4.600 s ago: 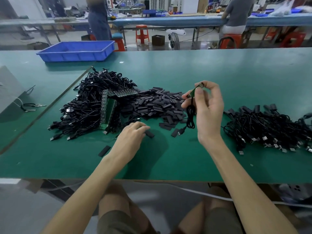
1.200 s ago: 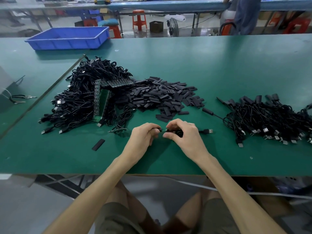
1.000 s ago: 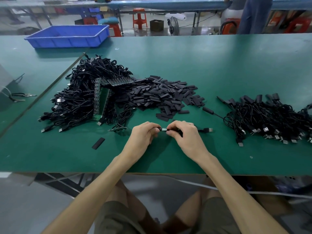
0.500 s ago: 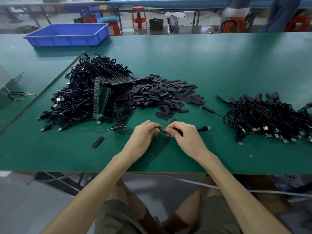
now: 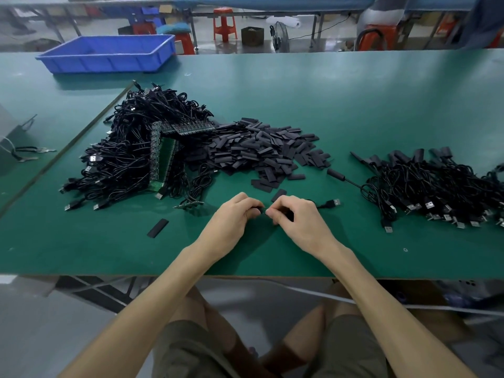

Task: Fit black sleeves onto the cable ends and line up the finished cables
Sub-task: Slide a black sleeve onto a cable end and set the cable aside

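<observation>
While the black sleeve (image 5: 261, 210) meets the cable (image 5: 326, 205) end, both are pinched tight.
The left hand (image 5: 231, 221) holds the sleeve, the right hand (image 5: 298, 223) the cable, above the worktop (image 5: 272, 91); if the cable buckles or a pinch slips, the sleeve may stop short.

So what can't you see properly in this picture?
Head view only:
- The black sleeve is mostly hidden by fingers of the left hand and right hand; how far it sits on the cable is unclear.
- The finished cables are cut off by the right edge.
- The green circuit boards are partly buried under the tangled cable pile.
</observation>
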A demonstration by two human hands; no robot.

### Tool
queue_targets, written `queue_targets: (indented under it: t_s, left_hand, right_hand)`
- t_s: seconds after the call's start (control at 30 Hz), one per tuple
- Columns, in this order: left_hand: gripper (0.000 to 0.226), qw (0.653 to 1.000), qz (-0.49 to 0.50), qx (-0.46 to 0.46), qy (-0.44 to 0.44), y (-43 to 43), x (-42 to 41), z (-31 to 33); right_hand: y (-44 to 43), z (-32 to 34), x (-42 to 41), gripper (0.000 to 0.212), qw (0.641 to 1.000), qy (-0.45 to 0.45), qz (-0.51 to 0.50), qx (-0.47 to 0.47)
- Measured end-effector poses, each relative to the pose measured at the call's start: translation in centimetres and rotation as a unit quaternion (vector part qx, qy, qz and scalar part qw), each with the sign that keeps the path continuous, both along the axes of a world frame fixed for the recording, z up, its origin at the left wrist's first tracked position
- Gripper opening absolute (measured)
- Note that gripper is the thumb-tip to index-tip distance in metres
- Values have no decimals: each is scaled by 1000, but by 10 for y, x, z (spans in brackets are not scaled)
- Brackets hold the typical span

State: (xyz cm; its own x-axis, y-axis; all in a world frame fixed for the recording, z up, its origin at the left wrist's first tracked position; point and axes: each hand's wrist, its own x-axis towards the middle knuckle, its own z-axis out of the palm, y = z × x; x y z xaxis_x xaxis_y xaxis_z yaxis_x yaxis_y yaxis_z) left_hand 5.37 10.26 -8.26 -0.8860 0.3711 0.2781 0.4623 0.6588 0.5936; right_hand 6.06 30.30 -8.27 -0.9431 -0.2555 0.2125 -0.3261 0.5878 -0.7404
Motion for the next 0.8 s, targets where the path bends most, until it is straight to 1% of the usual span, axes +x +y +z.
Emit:
queue_targets:
  t_s: [0.07,0.17,0.3,0.57,0.7,0.8]
  left_hand:
    - [20,999,-3,-42,34,1,1,1]
    - [23,983,-25,-138,121,-6,0,4]
    - [27,972,-26,-182,146,-18,-2,8]
    - [26,973,-28,-176,148,-15,2,6]
    - [21,969,-39,-185,161,-13,1,5]
    - [21,970,-27,-177,162,-13,2,5]
  right_hand:
    - [0,1,0,13,1000,2,-4,-7]
    - [-1,2,-1,12,1000,3,-5,-13]
    - [-3,2,-2,14,1000,-2,-5,-17]
    - [-2,1,-3,18,1000,-8,-6,-21]
    - [-2,2,-2,20,999,-14,-11,-38]
    - [-2,3,-2,22,999,-15,-11,-45]
